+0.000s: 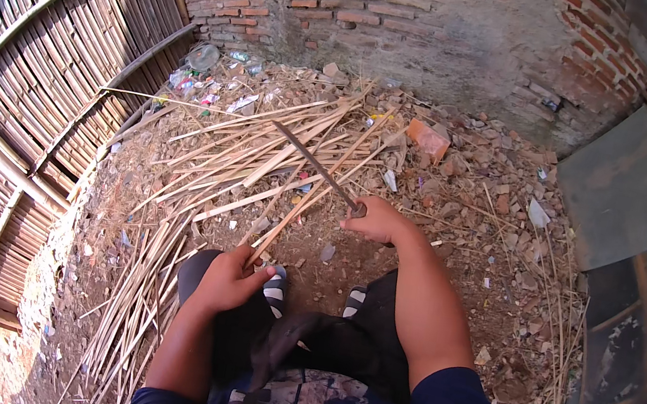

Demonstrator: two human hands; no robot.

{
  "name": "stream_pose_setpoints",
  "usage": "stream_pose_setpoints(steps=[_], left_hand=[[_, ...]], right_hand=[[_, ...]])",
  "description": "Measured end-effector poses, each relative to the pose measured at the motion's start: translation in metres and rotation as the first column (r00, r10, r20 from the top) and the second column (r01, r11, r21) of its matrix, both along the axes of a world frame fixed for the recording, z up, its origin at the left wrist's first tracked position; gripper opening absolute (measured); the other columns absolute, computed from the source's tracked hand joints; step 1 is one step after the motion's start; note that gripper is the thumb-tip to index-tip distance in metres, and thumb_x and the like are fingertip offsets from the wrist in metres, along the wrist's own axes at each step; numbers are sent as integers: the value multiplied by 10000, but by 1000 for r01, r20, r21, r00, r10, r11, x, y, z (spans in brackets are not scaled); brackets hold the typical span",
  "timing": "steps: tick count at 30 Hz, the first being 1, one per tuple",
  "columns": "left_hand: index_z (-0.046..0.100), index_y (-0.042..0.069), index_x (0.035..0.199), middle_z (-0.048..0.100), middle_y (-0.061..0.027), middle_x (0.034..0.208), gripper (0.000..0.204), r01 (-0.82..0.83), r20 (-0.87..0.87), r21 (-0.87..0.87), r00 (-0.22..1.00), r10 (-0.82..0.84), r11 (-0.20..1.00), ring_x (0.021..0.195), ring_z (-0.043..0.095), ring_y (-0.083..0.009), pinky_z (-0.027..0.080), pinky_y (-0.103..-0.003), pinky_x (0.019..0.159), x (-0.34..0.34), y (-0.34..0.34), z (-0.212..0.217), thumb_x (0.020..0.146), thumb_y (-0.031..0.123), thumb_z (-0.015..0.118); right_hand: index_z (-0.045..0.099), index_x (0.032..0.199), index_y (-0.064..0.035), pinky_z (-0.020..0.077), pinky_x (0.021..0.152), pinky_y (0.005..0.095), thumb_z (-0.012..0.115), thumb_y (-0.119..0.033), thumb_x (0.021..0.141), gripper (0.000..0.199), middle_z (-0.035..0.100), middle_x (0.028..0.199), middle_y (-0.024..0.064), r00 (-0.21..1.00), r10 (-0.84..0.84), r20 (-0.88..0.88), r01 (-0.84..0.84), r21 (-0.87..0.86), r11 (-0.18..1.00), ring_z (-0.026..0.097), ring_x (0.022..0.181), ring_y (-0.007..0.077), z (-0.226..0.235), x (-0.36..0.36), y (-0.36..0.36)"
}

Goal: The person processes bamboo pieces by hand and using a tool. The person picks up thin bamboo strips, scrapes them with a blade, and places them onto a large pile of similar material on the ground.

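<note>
1. Bamboo strip (287, 224), thin and pale: near end's pinched in the left hand (231, 278) by the knees, rest slants up and to the right. Can't tell if that hand has more than one.
2. Right hand (375, 219) is wrapped round the handle of a long dark knife (316, 165), blade pointing up-left.
3. Ground (508, 313) is brown dirt full of rubble. Brick wall (416, 28) ahead, bamboo slat wall (55, 36) on the left.
4. Count: one knife, two feet in striped footwear (275, 291), one big orange brick chunk (428, 139), roughly two heaps of strips, front pile (266, 168) and left pile (127, 315). Way too many strips to count.
5. Also there: plastic litter (203, 58) in the far-left corner, grey panel (626, 193) at right. The held strip's far end gets lost against the front pile.
</note>
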State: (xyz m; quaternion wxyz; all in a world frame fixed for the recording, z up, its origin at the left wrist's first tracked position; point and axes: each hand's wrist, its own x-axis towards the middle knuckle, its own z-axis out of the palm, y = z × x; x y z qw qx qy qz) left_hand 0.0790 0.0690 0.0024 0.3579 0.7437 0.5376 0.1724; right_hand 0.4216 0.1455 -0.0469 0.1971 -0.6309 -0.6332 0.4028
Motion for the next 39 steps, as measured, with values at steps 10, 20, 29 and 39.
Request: stream_pose_setpoints(steps=[10,20,29,39], left_hand=[[599,10,918,557,-25,716,349,17,78,-30,997,-15,999,697,514,-105,446,-308,631,-2,-1,9,919,320,759],[596,-6,894,579,-57,689,407,2,9,32,1000,-2,999,655,549,-153,453,-340,617,0,-3,-1,901,364,767],[610,-20,925,614,-148,705,464,34,-106,54,994,-28,998,687,635,-284,484,-410,649,1,-3,3,883,417,762],[606,-18,912,617,-146,694,466,6,-114,53,994,0,999,664,633,-297,483,-410,641,6,-6,3,869,414,775]], right_hand=[[682,947,-53,475,541,315,800,-242,852,242,636,674,38,907,-79,-413,29,-127,991,588,553,128,1,5,8],[719,1074,-55,537,786,432,820,-361,756,453,725,841,137,955,220,200,-259,197,945,708,826,326,3,-35,-17],[734,1064,-21,529,643,373,819,-355,793,439,675,788,112,971,-207,-123,197,-93,976,671,678,208,-9,8,11],[733,1104,-69,534,820,432,809,-385,751,480,731,983,185,869,410,277,-422,-16,906,699,937,369,21,-42,-19]])
